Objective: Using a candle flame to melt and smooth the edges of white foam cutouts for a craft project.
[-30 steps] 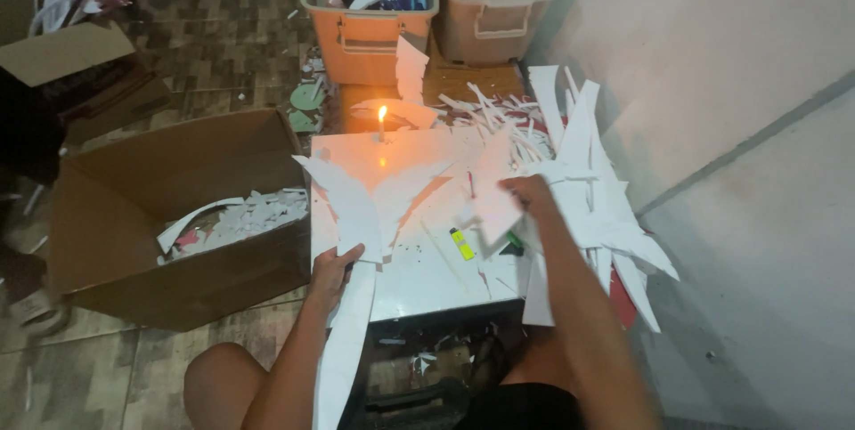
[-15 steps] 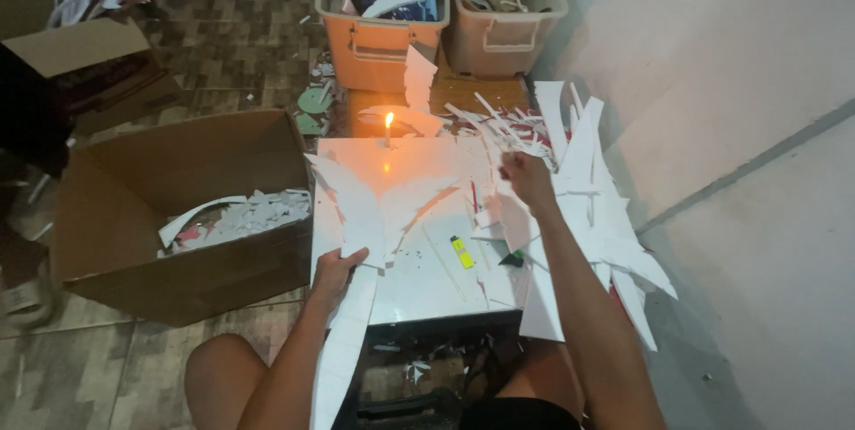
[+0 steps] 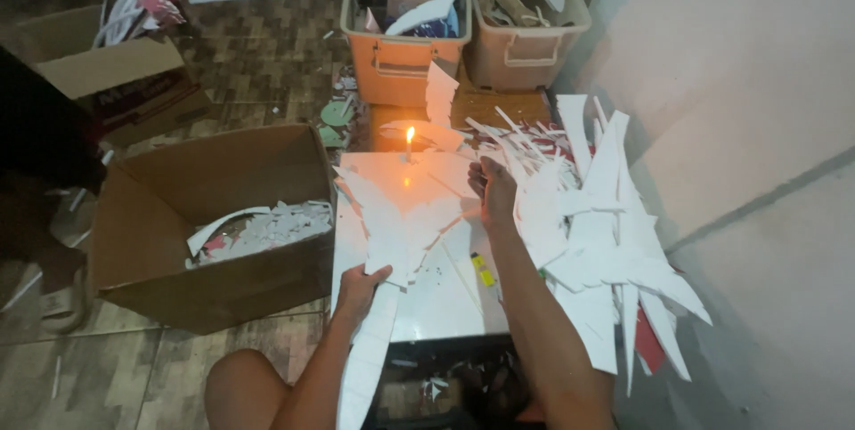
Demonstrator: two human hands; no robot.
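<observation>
Head view: a bare knee (image 3: 240, 385) is seen at the bottom edge, beside a long white foam strip (image 3: 367, 361) that hangs off the near edge of a small white table (image 3: 436, 305). The left hand (image 3: 359, 290) is closed on the top of that strip, the thumb above and the fingers curled beneath it, where a pile of jagged white foam offcuts (image 3: 401, 216) overlaps it. A small yellow object (image 3: 482, 271) is seen lying on the bare tabletop between the two forearms. Farther in, the right hand (image 3: 492, 188) is laid flat, fingers together and pointing away, against a large heap of pointed white shards (image 3: 597, 234) spilling off the table's right side toward the pale wall (image 3: 757, 127); whether anything is pinched cannot be told. A lit candle (image 3: 410, 141) is seen standing at the table's far edge, just beyond both piles. To the left, an open cardboard box (image 3: 214, 216) on the tiled floor is partly filled with small white scraps (image 3: 267, 227). Beyond the table, an orange plastic bin (image 3: 401, 43) and a beige plastic bin (image 3: 517, 38) are packed with mixed craft pieces. A second cardboard box (image 3: 116, 74) is seen at far left.
</observation>
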